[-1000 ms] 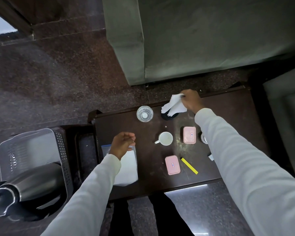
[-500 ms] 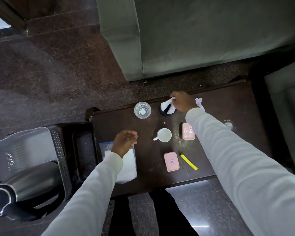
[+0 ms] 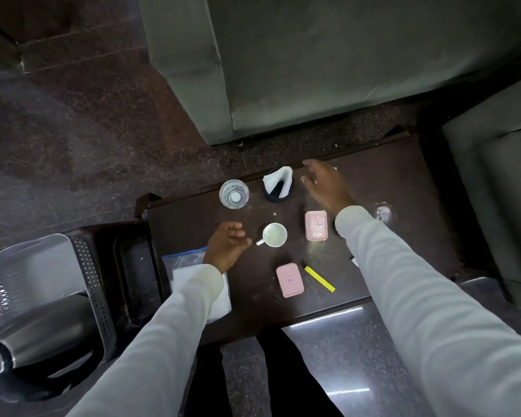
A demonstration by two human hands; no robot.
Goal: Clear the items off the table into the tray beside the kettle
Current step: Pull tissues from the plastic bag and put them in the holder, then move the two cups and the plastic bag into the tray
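On the dark table (image 3: 403,188) stand a clear glass (image 3: 234,194), a white mug (image 3: 274,235), a black holder with white napkins (image 3: 278,183) stuffed in it, two pink boxes (image 3: 315,225) (image 3: 289,280), a yellow strip (image 3: 319,279) and a plastic bag with white contents (image 3: 190,266). My right hand (image 3: 325,185) hovers open just right of the napkins, holding nothing. My left hand (image 3: 227,246) sits over the bag's top, fingers loosely curled and empty, close to the mug's handle. The grey tray (image 3: 33,266) lies at the left beside the dark kettle (image 3: 39,335).
A grey sofa (image 3: 313,64) stands beyond the table and another seat (image 3: 494,188) at the right. A dark lower stand (image 3: 133,266) lies between table and tray. A wet ring (image 3: 382,212) marks the table right of my right arm. Polished floor below.
My right hand has let go of the napkins, which now sit in the black holder, and has drawn back to the right with fingers spread. My left hand has shifted slightly toward the mug.
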